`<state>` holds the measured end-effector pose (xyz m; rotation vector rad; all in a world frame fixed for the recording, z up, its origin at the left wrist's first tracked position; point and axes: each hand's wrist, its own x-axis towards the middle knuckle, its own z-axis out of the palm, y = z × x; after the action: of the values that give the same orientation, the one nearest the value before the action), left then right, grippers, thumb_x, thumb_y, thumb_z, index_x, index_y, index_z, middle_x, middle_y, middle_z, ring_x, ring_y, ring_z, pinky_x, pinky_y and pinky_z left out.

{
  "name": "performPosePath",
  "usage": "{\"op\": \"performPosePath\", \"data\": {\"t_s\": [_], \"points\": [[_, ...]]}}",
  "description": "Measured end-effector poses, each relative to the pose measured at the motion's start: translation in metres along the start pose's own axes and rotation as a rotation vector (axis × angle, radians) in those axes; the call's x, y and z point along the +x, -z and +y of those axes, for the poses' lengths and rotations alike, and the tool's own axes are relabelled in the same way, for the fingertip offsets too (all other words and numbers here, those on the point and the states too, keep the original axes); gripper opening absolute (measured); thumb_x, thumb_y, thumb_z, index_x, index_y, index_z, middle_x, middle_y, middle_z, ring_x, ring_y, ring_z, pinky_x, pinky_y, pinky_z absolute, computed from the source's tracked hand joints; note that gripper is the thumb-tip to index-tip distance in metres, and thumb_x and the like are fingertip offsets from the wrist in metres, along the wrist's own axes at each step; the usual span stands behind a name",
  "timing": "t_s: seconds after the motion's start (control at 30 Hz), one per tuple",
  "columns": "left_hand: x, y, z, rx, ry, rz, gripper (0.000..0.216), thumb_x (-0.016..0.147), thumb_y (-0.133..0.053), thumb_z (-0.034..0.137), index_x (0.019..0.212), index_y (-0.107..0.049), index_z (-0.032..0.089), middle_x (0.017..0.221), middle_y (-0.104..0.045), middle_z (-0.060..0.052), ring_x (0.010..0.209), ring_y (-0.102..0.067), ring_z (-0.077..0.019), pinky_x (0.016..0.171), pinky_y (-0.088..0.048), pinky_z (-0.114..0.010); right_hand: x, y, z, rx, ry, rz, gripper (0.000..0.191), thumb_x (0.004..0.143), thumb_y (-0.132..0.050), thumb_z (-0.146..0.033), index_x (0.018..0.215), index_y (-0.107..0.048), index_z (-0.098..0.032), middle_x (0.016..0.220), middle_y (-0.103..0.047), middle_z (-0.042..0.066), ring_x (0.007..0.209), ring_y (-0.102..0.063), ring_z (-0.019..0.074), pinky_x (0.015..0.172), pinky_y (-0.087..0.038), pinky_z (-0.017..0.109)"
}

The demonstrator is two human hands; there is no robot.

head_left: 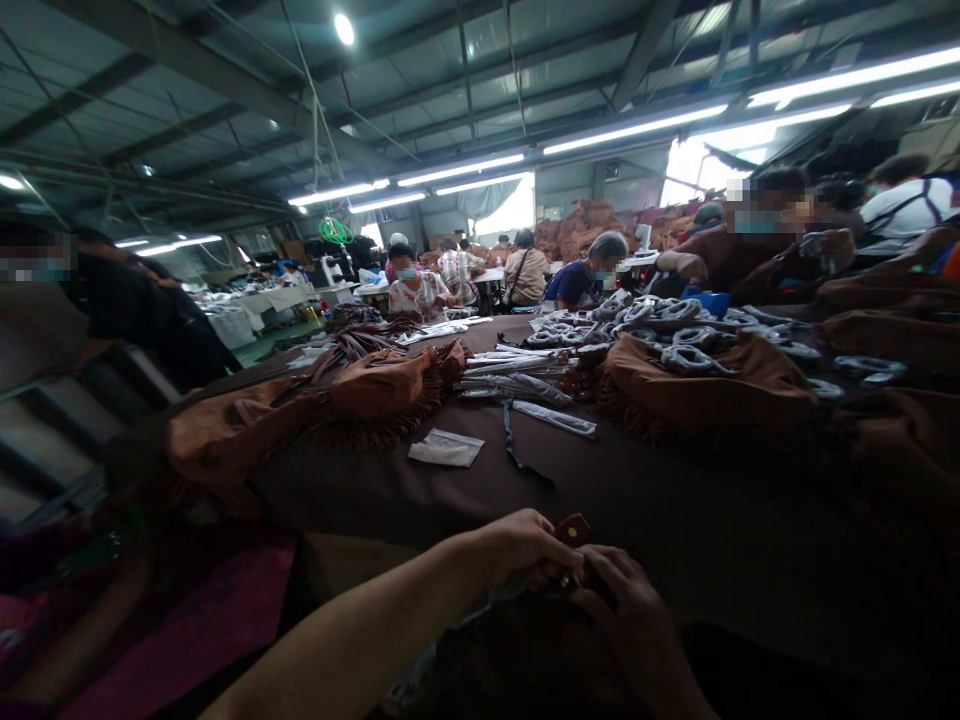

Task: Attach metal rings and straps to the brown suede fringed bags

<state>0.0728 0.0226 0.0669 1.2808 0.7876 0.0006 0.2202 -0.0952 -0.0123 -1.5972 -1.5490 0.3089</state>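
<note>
At the near edge of the dark table my left hand (525,545) and my right hand (619,595) meet, fingers closed. A small brown leather tab (572,530) with a round gold-coloured stud sticks up from between them. My left hand pinches around the tab's base. Close against it, the fingers of my right hand are bent over a small metal fitting (568,578); its exact kind is too dark to make out. Below the hands, dark material and something in clear plastic sit in shadow.
Brown fringed bags (386,383) lie left, and another fringed bag (705,385) lies right under several wrapped ring-shaped pieces (686,335). Wrapped straps (517,372), a small plastic packet (446,448) and a dark strap (517,450) lie between. Co-workers (772,235) surround the table.
</note>
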Motion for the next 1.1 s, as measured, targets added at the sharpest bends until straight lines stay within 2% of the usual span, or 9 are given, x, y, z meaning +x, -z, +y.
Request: {"op": "performPosePath", "data": {"t_s": [0.13, 0.2, 0.3, 0.43, 0.5, 0.63, 0.77, 1.0, 1.1], "points": [[-0.003, -0.005, 0.001, -0.057, -0.004, 0.004, 0.040, 0.045, -0.085, 0.039, 0.068, -0.070, 0.010, 0.045, -0.046, 0.006, 0.038, -0.035, -0.0042, 0.039, -0.025, -0.020, -0.002, 0.001, 0.000, 0.062, -0.003, 0.011, 0.024, 0.079, -0.062, -0.032, 0.102, -0.066, -0.026, 0.104, -0.067, 0.004, 0.097, -0.063, 0.0219, 0.084, -0.052, 0.032], [-0.002, -0.011, -0.006, -0.125, -0.094, 0.023, 0.039, 0.047, -0.084, 0.039, 0.068, -0.071, 0.009, 0.043, -0.045, 0.006, 0.037, -0.034, -0.0043, 0.040, -0.023, -0.020, -0.002, 0.002, 0.000, 0.064, -0.029, 0.017, 0.027, 0.077, -0.063, -0.034, 0.103, -0.065, -0.025, 0.104, -0.067, 0.005, 0.096, -0.064, 0.0221, 0.083, -0.053, 0.033], [0.000, -0.021, -0.024, -0.213, -0.287, 0.116, 0.037, 0.051, -0.083, 0.040, 0.066, -0.070, 0.008, 0.046, -0.048, 0.004, 0.040, -0.034, -0.0041, 0.043, -0.023, -0.021, 0.001, 0.005, 0.001, 0.061, -0.052, -0.018, 0.032, 0.075, -0.064, -0.034, 0.106, -0.064, -0.024, 0.108, -0.066, 0.006, 0.098, -0.064, 0.0224, 0.084, -0.053, 0.033], [0.003, -0.029, -0.044, -0.286, -0.489, 0.226, 0.039, 0.057, -0.081, 0.043, 0.067, -0.069, 0.008, 0.058, -0.057, 0.000, 0.052, -0.043, -0.0064, 0.054, -0.032, -0.022, 0.006, 0.007, 0.007, 0.054, -0.030, -0.064, 0.024, 0.083, -0.057, -0.035, 0.103, -0.063, -0.025, 0.106, -0.065, 0.005, 0.096, -0.064, 0.0203, 0.082, -0.054, 0.030], [0.003, -0.025, -0.046, -0.290, -0.451, 0.208, 0.039, 0.055, -0.082, 0.042, 0.068, -0.069, 0.008, 0.058, -0.057, 0.000, 0.052, -0.044, -0.0068, 0.054, -0.032, -0.022, 0.009, 0.006, 0.012, 0.047, 0.026, -0.104, 0.022, 0.086, -0.053, -0.035, 0.103, -0.063, -0.025, 0.104, -0.065, 0.006, 0.094, -0.064, 0.0200, 0.081, -0.054, 0.030], [0.000, -0.009, -0.033, -0.236, -0.235, 0.100, 0.039, 0.053, -0.082, 0.042, 0.070, -0.071, 0.008, 0.046, -0.048, 0.004, 0.042, -0.037, -0.0062, 0.044, -0.023, -0.022, 0.011, 0.002, 0.016, 0.010, 0.156, -0.166, 0.022, 0.089, -0.049, -0.033, 0.105, -0.062, -0.025, 0.105, -0.065, 0.007, 0.095, -0.064, 0.0203, 0.081, -0.055, 0.032], [0.001, -0.007, -0.023, -0.305, -0.119, 0.063, 0.036, 0.050, -0.083, 0.038, 0.067, -0.070, 0.009, 0.043, -0.042, 0.006, 0.038, -0.033, -0.0049, 0.043, -0.023, -0.021, 0.008, -0.002, 0.010, -0.089, 0.202, -0.071, 0.023, 0.092, -0.045, -0.037, 0.106, -0.060, -0.026, 0.106, -0.065, 0.006, 0.097, -0.063, 0.0207, 0.081, -0.055, 0.034], [0.003, -0.027, -0.032, -0.518, -0.246, 0.151, 0.033, 0.054, -0.079, 0.037, 0.069, -0.068, 0.010, 0.043, -0.040, 0.007, 0.037, -0.029, -0.0041, 0.040, -0.020, -0.021, 0.003, -0.015, 0.011, -0.340, 0.315, 0.157, 0.030, 0.097, -0.035, -0.039, 0.108, -0.057, -0.023, 0.103, -0.068, 0.008, 0.095, -0.063, 0.0232, 0.082, -0.051, 0.040], [0.001, -0.022, -0.032, -0.421, -0.248, 0.136, 0.038, 0.055, -0.080, 0.041, 0.072, -0.067, 0.010, 0.045, -0.041, 0.007, 0.039, -0.031, -0.0043, 0.041, -0.021, -0.021, 0.002, -0.016, 0.009, -0.374, 0.367, 0.204, 0.030, 0.097, -0.034, -0.038, 0.105, -0.058, -0.023, 0.099, -0.067, 0.008, 0.092, -0.063, 0.0228, 0.082, -0.050, 0.039]]}}
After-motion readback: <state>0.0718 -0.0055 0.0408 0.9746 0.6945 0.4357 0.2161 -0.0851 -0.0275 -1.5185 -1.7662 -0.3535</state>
